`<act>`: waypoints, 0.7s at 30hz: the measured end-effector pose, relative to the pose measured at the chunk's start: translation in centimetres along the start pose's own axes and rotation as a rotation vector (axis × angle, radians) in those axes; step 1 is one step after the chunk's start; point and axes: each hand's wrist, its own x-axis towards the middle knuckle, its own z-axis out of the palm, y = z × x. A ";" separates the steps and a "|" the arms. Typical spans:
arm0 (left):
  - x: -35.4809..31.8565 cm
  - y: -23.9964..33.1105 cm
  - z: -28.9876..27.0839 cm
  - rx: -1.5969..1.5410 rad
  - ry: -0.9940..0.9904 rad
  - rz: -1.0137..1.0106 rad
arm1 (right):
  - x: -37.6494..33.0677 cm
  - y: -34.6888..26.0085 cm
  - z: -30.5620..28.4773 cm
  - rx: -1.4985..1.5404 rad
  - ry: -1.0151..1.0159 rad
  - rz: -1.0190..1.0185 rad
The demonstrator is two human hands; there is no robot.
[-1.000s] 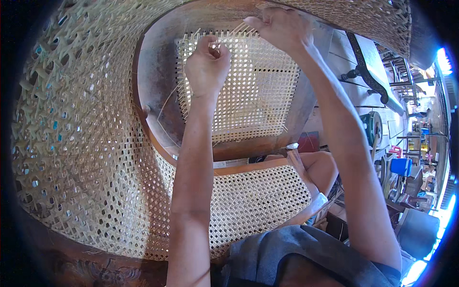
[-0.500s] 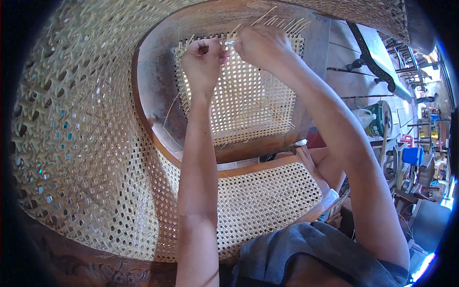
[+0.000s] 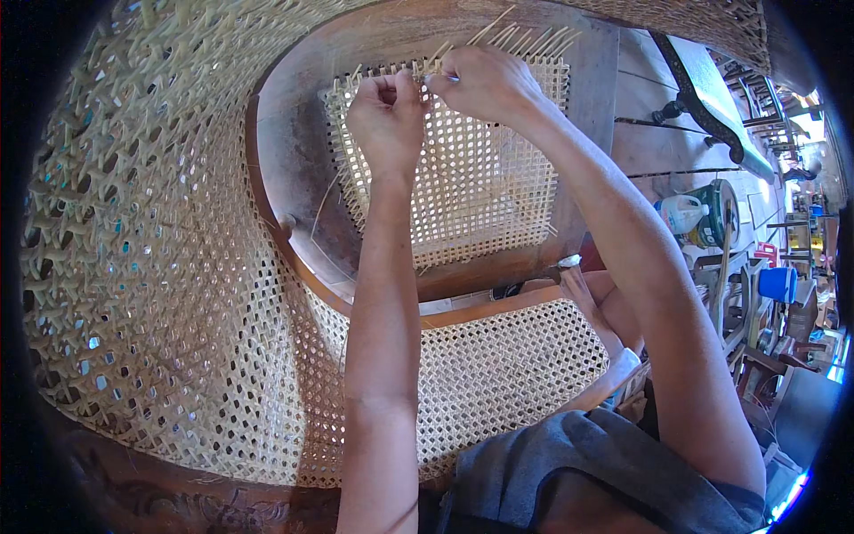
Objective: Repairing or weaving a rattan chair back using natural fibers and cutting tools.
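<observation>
Both hands meet at the far edge of the cane panel (image 3: 471,178): left hand (image 3: 387,116) and right hand (image 3: 485,84) each pinch a cane strand (image 3: 427,78) with closed fingers.

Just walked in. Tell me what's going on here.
A person is weaving cane into a wooden chair frame. Both hands work at the top edge of the square woven cane panel: the left hand and the right hand pinch a thin cane strand between them. Loose strand ends stick out past the panel's top edge. A finished cane seat lies below.
</observation>
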 end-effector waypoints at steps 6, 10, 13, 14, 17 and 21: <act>-0.6 -0.3 0.3 0.266 0.073 0.164 | 0.3 0.3 0.2 0.004 -0.024 -0.011; -0.3 0.0 1.6 0.401 0.116 0.237 | 0.2 0.2 -0.1 0.010 -0.018 -0.014; -0.8 0.3 1.5 0.304 0.122 0.189 | -0.1 -0.1 -0.7 -0.120 -0.058 -0.013; -1.1 0.4 1.2 0.203 0.116 0.138 | -0.1 -0.3 -0.8 -0.232 -0.088 -0.006; -0.8 -0.1 0.6 0.051 0.053 0.189 | -0.3 0.1 -1.1 -0.197 0.128 -0.042; -0.9 -0.3 0.5 0.095 0.058 0.173 | -0.7 -1.0 0.4 -0.296 0.102 -0.016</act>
